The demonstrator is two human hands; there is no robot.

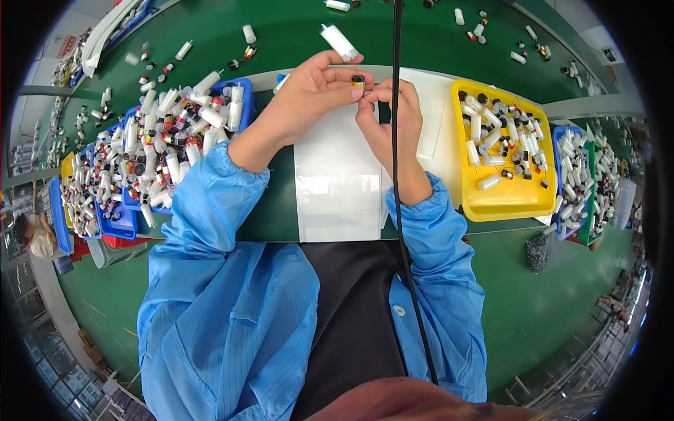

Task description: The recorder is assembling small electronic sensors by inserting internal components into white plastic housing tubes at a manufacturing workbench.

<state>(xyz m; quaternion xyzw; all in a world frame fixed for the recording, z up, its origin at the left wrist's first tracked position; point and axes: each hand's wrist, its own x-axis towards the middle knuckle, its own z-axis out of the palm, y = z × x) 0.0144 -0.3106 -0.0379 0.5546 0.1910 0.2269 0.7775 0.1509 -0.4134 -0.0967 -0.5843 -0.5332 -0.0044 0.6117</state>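
My left hand (pixel 317 90) is closed around a small black cylindrical part (pixel 358 81) with a yellow band, held above the worktable. A white plastic cylinder (pixel 337 41) with a clear end slants beyond the same fingers; whether they grip it or it lies behind them I cannot tell. At the near side of the black part, my right hand (pixel 394 116) has its thumb and fingertips pinched together. What sits in that pinch is too small to make out. Under both hands lies a white sheet (pixel 337 172) with a glossy cover.
A blue tray (pixel 247 105) heaped with white cylinders and small parts stands on the left; a yellow tray (pixel 509 203) of similar pieces is on the right. Loose pieces are scattered across the green table (pixel 295 35). A black cable (pixel 398 182) hangs down before the right hand.
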